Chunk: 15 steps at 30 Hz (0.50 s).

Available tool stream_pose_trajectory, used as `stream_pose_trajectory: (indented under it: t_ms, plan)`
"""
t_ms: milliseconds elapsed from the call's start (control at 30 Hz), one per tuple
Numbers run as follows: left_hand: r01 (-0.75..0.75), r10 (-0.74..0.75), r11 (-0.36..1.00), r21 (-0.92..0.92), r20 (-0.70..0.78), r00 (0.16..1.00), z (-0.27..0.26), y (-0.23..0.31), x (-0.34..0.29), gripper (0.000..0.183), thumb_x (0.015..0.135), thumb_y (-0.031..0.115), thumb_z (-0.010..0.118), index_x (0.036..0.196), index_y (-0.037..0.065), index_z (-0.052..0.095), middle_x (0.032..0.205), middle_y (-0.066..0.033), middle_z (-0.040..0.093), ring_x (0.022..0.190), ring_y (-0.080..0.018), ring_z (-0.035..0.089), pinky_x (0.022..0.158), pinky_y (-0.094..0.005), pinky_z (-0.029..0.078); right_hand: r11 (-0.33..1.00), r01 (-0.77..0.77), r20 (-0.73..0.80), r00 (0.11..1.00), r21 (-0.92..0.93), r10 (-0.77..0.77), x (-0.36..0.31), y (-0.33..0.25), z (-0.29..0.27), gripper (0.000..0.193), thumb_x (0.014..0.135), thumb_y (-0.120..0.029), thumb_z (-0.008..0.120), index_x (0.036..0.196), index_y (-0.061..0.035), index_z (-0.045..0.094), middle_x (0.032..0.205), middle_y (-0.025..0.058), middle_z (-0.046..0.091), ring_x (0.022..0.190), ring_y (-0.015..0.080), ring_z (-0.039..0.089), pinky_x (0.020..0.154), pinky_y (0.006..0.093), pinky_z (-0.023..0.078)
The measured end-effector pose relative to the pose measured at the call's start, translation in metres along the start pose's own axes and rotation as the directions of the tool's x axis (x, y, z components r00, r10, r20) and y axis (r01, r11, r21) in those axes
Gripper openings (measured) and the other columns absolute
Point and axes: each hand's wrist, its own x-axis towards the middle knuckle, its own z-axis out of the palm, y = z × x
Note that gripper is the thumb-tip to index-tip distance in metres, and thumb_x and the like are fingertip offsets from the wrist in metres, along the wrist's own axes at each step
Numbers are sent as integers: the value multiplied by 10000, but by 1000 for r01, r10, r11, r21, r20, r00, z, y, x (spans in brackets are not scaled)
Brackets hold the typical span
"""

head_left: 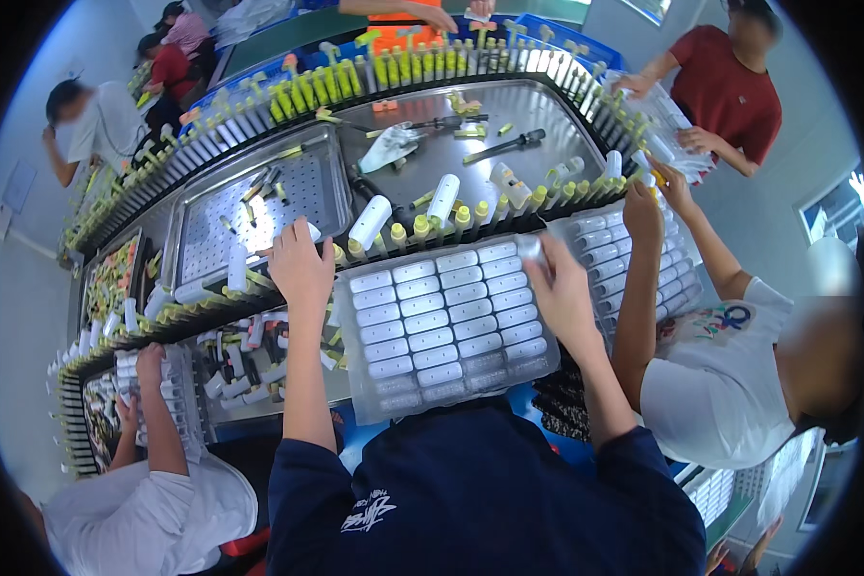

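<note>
Right hand point(559, 293) pinches white cap point(529, 247) at tray point(355, 357) corner; left hand point(300, 264) grips another at conveyor pegs point(422, 227). Best seat each cap flat, filling rows in order.

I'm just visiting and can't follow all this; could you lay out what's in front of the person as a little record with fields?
Setting: curved conveyor with yellow-green pegs, several people around it
Left hand: reaching to the peg row, fingers by a white cylindrical cap; grip unclear
Right hand: at the tray's far right corner, holding a small white cap
Tray: clear plastic, rows of white caps, nearly full
Neighbours: a person on each side, with similar trays
</note>
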Motion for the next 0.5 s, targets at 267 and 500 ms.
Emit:
stream_pose_trajectory:
  t_ms: [267, 500]
  plan:
    - [-51, -34, 937, -346, -236, 971, -16, -20, -157, 403, 919, 72, 736, 1297, -13, 625, 1381, -216, 605, 1347, -426, 537, 1149, -557, 403, 988, -136, -250, 957, 68, 149, 111, 28, 93, 348, 1036, -238, 697, 1122, 95, 639, 913, 259, 738, 842, 330, 756, 746, 431, 561]
    - [-160, 280, 834, -529, 155, 947, -35, -1, -218, 300, 893, 77, 759, 1178, 9, 696, 1183, -159, 682, 1190, -377, 627, 1041, -485, 492, 829, 255, 217, 962, -499, -165, 153, -10, 153, 261, 976, -236, 653, 1011, 23, 655, 946, 279, 754, 923, 435, 761, 790, 518, 606]
